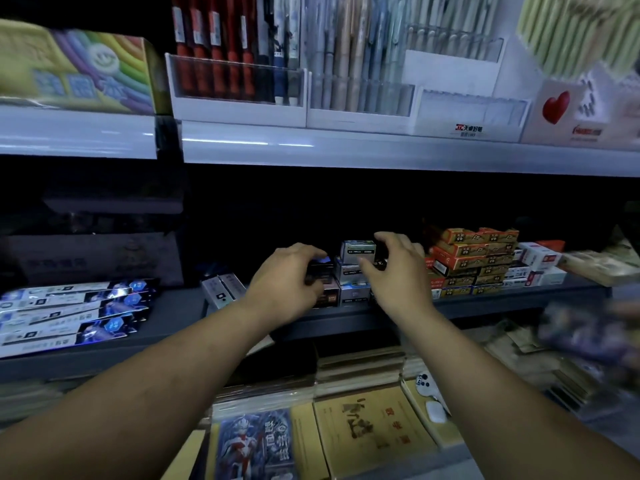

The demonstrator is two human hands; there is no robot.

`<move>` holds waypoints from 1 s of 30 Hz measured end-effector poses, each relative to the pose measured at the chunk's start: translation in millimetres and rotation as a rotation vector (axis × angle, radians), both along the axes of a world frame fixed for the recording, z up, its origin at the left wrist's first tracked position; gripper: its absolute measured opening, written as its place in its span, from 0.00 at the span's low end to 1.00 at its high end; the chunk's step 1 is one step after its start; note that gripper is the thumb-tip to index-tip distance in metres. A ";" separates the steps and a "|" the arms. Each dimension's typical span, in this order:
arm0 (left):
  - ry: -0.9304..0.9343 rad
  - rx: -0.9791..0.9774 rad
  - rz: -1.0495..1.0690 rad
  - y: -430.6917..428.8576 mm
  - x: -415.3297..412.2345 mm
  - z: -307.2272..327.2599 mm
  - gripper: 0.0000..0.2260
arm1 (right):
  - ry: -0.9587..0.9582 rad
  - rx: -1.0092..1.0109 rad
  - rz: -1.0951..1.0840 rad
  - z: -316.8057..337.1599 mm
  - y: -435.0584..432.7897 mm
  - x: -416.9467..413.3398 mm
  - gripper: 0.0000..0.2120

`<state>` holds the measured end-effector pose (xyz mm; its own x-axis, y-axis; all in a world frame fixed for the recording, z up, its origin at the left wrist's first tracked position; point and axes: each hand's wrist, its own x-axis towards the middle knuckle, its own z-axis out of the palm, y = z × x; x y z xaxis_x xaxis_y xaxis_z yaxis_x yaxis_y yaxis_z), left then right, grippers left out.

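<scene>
Notebooks (374, 434) nearest, down low. Small boxes stacked on shelf (485, 308) ahead. Left hand (287, 282) curled over dark box (321, 276), gripping it. Right hand (394, 271) half curled at top grey box (358, 251); can't tell if I've got contact. Reckon light stiff card, bit slick. Pinch opposite sides, mind stack toppling.
</scene>
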<state>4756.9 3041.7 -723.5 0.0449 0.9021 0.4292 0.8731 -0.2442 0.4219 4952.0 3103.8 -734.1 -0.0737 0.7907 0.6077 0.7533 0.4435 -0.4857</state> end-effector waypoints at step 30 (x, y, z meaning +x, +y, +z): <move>0.372 -0.123 0.188 -167.4 -190.6 -27.0 0.24 | -0.106 -0.385 0.236 -22.1 -115.0 -155.6 0.25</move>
